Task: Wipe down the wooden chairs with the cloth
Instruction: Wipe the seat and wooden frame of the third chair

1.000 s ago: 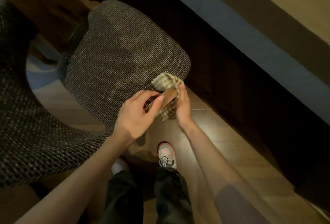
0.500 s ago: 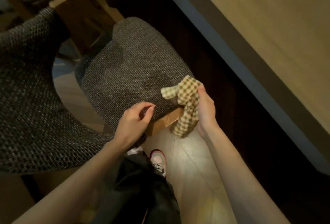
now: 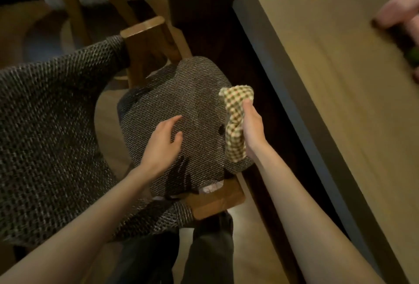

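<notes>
A wooden chair with a dark woven seat cushion (image 3: 192, 93) stands below me, its curved woven backrest (image 3: 49, 143) on the left. Wooden arm ends show at the near side (image 3: 217, 202) and the far side (image 3: 145, 32). My right hand (image 3: 251, 129) grips a bunched checked cloth (image 3: 235, 122) over the seat's right edge. My left hand (image 3: 161, 143) hovers over or rests on the cushion with relaxed, spread fingers and holds nothing.
A long wooden table (image 3: 340, 102) runs along the right, its dark edge close to the chair. A blurred pink object (image 3: 399, 11) lies on it at the far right. Another chair's wooden legs (image 3: 106, 0) stand beyond. My legs (image 3: 204, 256) are below.
My left hand let go of the near wooden arm end and moved up over the seat cushion. My right hand lifted the cloth off that arm end. The view shifted toward the table.
</notes>
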`<action>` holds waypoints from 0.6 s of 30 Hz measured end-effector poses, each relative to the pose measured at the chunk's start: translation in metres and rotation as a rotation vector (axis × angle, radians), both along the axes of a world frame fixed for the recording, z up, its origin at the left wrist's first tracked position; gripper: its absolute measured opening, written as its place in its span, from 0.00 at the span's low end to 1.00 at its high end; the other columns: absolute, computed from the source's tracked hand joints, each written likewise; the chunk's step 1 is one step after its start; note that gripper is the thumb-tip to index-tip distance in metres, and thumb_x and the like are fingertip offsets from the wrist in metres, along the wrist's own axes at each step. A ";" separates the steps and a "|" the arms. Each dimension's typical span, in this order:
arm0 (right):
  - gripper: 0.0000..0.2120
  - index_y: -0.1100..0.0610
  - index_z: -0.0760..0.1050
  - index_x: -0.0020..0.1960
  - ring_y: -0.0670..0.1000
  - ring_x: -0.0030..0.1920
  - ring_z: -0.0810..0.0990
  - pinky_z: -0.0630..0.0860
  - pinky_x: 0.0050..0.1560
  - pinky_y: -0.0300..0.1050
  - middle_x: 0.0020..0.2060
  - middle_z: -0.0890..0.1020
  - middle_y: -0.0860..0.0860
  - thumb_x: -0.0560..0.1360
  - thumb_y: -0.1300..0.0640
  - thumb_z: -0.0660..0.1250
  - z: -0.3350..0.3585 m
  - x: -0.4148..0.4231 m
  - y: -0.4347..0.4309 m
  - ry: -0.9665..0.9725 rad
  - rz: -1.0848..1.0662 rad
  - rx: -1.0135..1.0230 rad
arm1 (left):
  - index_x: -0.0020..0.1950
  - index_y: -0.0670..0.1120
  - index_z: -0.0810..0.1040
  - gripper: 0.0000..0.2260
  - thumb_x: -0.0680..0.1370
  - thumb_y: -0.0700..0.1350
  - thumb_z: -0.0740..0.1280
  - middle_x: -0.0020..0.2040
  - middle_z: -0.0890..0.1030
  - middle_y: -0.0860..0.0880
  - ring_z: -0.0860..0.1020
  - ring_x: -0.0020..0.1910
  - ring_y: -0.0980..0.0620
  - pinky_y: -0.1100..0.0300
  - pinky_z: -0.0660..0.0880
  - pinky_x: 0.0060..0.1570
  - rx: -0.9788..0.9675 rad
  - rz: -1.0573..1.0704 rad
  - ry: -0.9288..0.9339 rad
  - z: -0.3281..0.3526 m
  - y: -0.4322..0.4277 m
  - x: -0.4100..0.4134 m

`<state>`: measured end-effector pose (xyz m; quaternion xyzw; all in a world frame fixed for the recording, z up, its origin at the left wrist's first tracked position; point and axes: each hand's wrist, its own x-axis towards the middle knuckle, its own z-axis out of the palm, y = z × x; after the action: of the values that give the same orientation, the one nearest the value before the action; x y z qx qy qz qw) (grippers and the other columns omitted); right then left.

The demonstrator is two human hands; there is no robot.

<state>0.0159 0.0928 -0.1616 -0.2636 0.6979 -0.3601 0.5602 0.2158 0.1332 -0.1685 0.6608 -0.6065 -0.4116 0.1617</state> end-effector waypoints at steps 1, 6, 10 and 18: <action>0.25 0.53 0.64 0.73 0.50 0.64 0.73 0.66 0.69 0.51 0.65 0.74 0.51 0.81 0.42 0.50 -0.004 0.001 -0.011 0.028 0.037 -0.013 | 0.75 0.48 0.62 0.21 0.81 0.44 0.59 0.72 0.66 0.48 0.64 0.71 0.53 0.59 0.60 0.68 0.012 0.026 0.002 -0.003 -0.004 0.001; 0.26 0.52 0.65 0.72 0.51 0.69 0.68 0.63 0.70 0.51 0.68 0.71 0.50 0.80 0.41 0.46 -0.053 0.011 -0.059 0.337 0.323 -0.135 | 0.76 0.46 0.60 0.23 0.81 0.43 0.59 0.73 0.64 0.47 0.61 0.72 0.51 0.59 0.57 0.70 0.081 0.162 -0.003 -0.037 -0.027 0.002; 0.24 0.51 0.58 0.75 0.53 0.76 0.47 0.46 0.76 0.55 0.77 0.51 0.51 0.82 0.45 0.43 -0.116 0.019 -0.069 0.588 0.867 -0.186 | 0.76 0.47 0.58 0.24 0.81 0.43 0.60 0.75 0.61 0.46 0.58 0.74 0.49 0.56 0.55 0.72 0.151 0.277 -0.050 -0.072 -0.041 -0.006; 0.28 0.38 0.47 0.75 0.68 0.69 0.26 0.31 0.66 0.71 0.74 0.31 0.50 0.76 0.34 0.44 -0.191 0.008 -0.070 1.096 1.614 -0.196 | 0.77 0.55 0.54 0.26 0.81 0.46 0.59 0.78 0.49 0.49 0.50 0.76 0.45 0.51 0.50 0.74 0.314 0.415 -0.069 -0.132 -0.045 -0.022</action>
<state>0.0242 0.0226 -0.3524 -0.8376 0.4387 0.2471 0.2120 0.1935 0.0886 -0.3000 0.8018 -0.3918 -0.4357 0.1174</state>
